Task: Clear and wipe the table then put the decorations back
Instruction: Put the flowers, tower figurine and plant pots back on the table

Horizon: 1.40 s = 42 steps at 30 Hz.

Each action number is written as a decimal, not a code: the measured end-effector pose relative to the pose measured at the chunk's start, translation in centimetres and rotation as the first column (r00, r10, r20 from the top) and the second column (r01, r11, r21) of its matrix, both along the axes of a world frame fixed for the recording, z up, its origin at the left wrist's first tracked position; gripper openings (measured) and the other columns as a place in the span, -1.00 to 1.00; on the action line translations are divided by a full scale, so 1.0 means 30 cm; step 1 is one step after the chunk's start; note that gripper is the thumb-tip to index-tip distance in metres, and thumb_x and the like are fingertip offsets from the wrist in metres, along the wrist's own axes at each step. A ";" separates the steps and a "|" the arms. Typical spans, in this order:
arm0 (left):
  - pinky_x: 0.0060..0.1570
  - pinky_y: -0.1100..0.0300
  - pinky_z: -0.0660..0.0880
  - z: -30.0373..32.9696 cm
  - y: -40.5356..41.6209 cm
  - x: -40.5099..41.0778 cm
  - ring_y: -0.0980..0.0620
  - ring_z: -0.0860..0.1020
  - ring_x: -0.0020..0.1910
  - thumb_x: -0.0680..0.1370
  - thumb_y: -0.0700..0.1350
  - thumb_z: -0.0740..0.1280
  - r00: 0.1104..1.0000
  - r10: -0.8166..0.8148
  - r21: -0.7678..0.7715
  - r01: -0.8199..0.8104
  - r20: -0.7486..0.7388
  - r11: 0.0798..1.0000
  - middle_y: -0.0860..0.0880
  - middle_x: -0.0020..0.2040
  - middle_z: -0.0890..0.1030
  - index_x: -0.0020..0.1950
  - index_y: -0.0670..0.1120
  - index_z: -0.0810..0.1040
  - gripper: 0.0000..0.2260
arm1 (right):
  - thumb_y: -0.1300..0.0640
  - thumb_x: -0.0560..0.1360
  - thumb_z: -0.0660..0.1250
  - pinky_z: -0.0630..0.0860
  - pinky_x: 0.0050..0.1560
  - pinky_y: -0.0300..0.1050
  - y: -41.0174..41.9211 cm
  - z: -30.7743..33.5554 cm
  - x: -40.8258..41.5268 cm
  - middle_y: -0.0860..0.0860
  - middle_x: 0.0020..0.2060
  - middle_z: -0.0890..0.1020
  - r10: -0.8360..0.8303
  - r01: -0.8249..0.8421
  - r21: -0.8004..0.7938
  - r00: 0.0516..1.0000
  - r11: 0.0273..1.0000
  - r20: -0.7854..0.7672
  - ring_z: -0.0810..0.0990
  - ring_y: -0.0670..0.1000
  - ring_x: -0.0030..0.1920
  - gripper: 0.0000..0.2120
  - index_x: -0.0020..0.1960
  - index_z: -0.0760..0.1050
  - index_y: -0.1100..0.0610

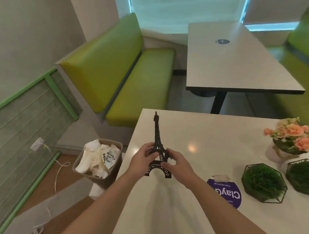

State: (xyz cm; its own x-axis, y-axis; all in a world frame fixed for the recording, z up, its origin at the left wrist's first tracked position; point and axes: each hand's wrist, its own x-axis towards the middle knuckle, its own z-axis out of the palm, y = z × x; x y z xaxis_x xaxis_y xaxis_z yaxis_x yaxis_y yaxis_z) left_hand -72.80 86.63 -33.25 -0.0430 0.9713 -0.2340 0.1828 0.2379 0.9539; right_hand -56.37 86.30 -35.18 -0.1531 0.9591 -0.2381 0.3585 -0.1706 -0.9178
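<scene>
You stand in a booth room with lime-green benches and a second grey table ahead, your own pale glossy table reaching toward you. At its right edge sit a pot of peach flowers, two wire-framed grass planters and a purple wipes canister (lying on its side), while a bin of crumpled paper stands on the floor left. Your left hand and right hand both grip a black Eiffel Tower model, upright near the table's left edge.

The table at lower right is smooth and glossy, catching a light spot. The tower model at centre looks like dark, matt metal lattice. The benches at upper left wear shiny green vinyl. Crumpled paper fills the bin at lower left.
</scene>
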 end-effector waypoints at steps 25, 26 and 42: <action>-0.02 0.40 0.42 -0.220 0.498 -0.182 0.36 0.46 0.11 0.58 -0.24 0.34 0.995 -0.095 0.011 0.096 -0.039 0.995 0.25 0.08 0.53 0.17 0.15 0.42 -0.69 | 0.21 0.55 0.30 0.51 0.18 -0.03 0.437 -0.235 -0.291 0.00 0.14 0.50 -0.258 0.258 0.016 0.959 0.966 0.115 0.56 0.03 0.13 -0.56 0.42 0.43 -0.01; -0.01 0.39 0.42 -0.223 0.501 -0.183 0.35 0.46 0.11 0.58 -0.23 0.33 0.995 -0.091 0.010 0.091 -0.039 0.996 0.25 0.08 0.54 0.18 0.14 0.42 -0.69 | 0.21 0.55 0.30 0.51 0.18 -0.03 0.440 -0.236 -0.292 -0.01 0.14 0.50 -0.257 0.257 0.016 0.959 0.966 0.117 0.56 0.03 0.14 -0.56 0.41 0.43 -0.01; 0.24 0.12 0.39 -0.148 0.450 -0.178 -0.01 0.40 0.35 0.57 -0.04 0.38 0.973 -0.025 -0.070 0.009 -0.228 0.998 0.00 0.39 0.39 0.47 -0.09 0.32 -0.49 | 0.06 0.60 0.26 0.47 0.12 -0.15 0.361 -0.181 -0.221 -0.03 0.20 0.50 -0.354 0.355 0.003 0.932 0.935 0.077 0.54 -0.02 0.15 -0.68 0.34 0.48 0.04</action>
